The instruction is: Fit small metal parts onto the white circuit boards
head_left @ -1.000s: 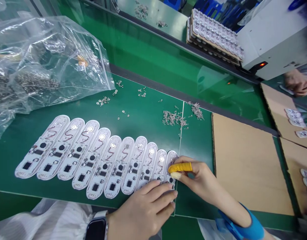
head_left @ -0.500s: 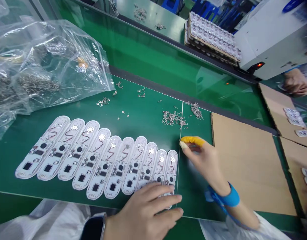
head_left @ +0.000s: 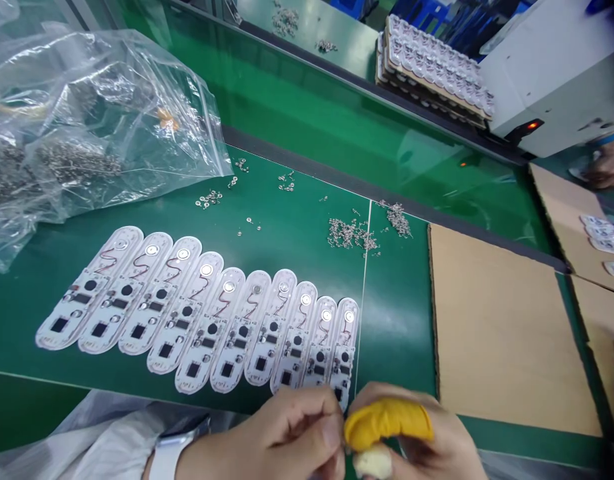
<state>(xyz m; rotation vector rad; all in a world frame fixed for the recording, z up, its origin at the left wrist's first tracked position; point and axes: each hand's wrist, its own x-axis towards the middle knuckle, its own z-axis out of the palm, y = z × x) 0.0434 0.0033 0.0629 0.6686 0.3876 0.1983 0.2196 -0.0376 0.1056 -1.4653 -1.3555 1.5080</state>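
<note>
My left hand [head_left: 287, 437], with a watch on the wrist, is at the bottom edge with its thumb and fingers pinched together. My right hand [head_left: 411, 437] meets it fingertip to fingertip and wears a yellow finger cot [head_left: 387, 419] and a pale one below it. Anything pinched between them is too small to see. Both hands hover just in front of the right end of a row of white oblong circuit boards [head_left: 207, 313] laid side by side on the green mat [head_left: 297, 240]. A small pile of loose metal parts [head_left: 349, 235] lies beyond the row.
A clear plastic bag [head_left: 87, 113] holding metal parts lies at the left. A brown cardboard sheet [head_left: 501, 327] covers the mat at the right. Farther back are a stack of trays [head_left: 437, 67], a white machine [head_left: 551, 73] and another person's hand [head_left: 609, 170].
My right hand reached from the last board up to the pile of metal parts, then came back down to the bottom edge, where it now meets my left hand, which lifted off the boards.
</note>
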